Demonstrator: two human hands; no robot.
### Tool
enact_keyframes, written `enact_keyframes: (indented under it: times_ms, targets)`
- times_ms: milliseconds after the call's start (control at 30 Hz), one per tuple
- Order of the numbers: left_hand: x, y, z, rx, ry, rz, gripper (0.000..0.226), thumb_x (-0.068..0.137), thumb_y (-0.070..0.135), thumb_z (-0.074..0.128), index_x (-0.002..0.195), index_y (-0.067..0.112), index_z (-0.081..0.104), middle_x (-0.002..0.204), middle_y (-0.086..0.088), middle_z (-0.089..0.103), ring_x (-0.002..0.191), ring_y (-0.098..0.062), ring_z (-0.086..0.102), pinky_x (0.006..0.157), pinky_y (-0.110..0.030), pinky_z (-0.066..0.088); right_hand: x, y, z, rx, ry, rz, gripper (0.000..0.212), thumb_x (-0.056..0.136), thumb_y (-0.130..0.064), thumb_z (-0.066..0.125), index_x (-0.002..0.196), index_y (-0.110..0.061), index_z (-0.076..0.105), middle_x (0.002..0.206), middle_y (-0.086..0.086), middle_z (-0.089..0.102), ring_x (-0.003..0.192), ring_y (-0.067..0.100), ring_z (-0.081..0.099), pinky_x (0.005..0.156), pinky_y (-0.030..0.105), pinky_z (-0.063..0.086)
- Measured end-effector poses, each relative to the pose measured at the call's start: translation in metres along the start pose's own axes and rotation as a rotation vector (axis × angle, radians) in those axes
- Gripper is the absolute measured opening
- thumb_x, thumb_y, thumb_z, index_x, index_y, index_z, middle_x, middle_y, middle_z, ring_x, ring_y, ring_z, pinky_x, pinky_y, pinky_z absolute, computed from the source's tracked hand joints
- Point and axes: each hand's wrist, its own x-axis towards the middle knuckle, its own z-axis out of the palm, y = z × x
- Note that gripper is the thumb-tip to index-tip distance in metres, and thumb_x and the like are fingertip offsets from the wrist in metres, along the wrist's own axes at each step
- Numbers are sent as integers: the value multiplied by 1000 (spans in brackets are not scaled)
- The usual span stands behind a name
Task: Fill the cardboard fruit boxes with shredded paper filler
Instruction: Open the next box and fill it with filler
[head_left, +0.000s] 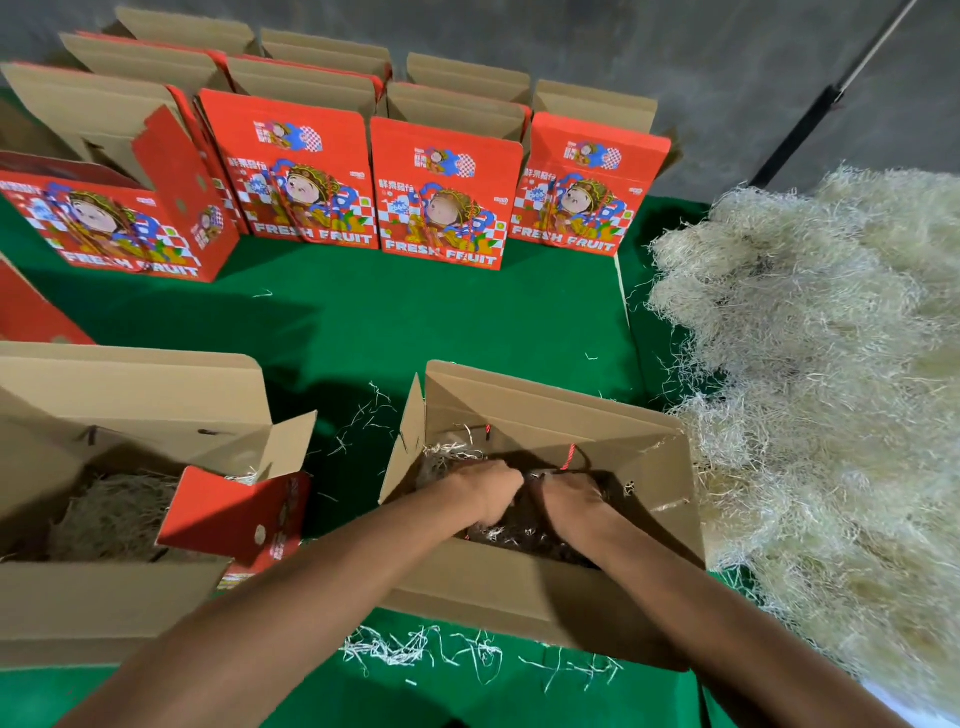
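On the green table (415, 322), a box (130, 410) on the left has shredded paper inside. In the middle box (545, 415), the left hand (491, 491) and right hand (569, 499) both grab paper. A big paper pile (810, 364) sits right.

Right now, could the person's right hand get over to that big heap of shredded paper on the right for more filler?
Probably yes. The right hand is down in the open box, and the shredded paper heap lies just beyond that box's right wall. Only the raised flap stands between them, so the hand would need to lift over it.
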Motion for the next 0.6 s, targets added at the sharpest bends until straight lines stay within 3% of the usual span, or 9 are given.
enact_keyframes:
  times_ms: [67,133,233,367,467,533,600]
  targets:
    - [0,-5,9,-27,-170,-58,41,94,-2,55,134,5,50,129,-15,58,111,-31,59,92,-40,50,6,6,15,-2,-71,-1,36,104,-15,48,138,-6,54,138,15,57,127,29,55,109,37,43]
    - [5,-10,13,24,-256,-110,45,96,0,52,141,2,45,141,-18,51,122,-34,55,98,-42,47,5,15,22,42,-221,-22,37,105,-17,47,139,-8,53,141,15,54,129,29,53,109,35,42]
    - [10,-12,10,106,-297,-166,50,96,6,52,145,0,43,148,-18,46,127,-35,53,99,-43,47,6,22,21,157,-304,-32,37,102,-20,49,137,-9,57,138,11,58,125,28,56,89,23,48]
    - [15,-10,13,145,-297,-237,45,95,7,54,140,-1,50,146,-18,50,127,-34,54,104,-43,47,5,21,14,48,-401,-111,39,104,-28,49,141,-15,54,139,4,56,122,26,57,97,32,45]
    - [11,-2,4,190,-108,-162,36,94,7,57,129,6,60,136,-13,59,124,-30,57,103,-43,47,2,15,0,-53,-255,-165,33,99,-13,56,132,-9,59,119,8,64,97,24,64,86,33,51]
    - [15,1,-2,227,37,-77,33,90,9,63,123,11,65,127,-10,65,118,-29,61,99,-43,50,4,11,-8,-106,-35,-186,29,93,-9,62,122,-9,63,118,12,68,103,28,66,87,36,53]
    - [15,1,-3,232,52,-47,36,88,10,67,124,12,64,128,-11,64,120,-30,60,101,-45,50,12,12,-4,-55,79,-222,41,91,-13,66,131,-16,60,130,12,64,118,31,61,98,39,51]
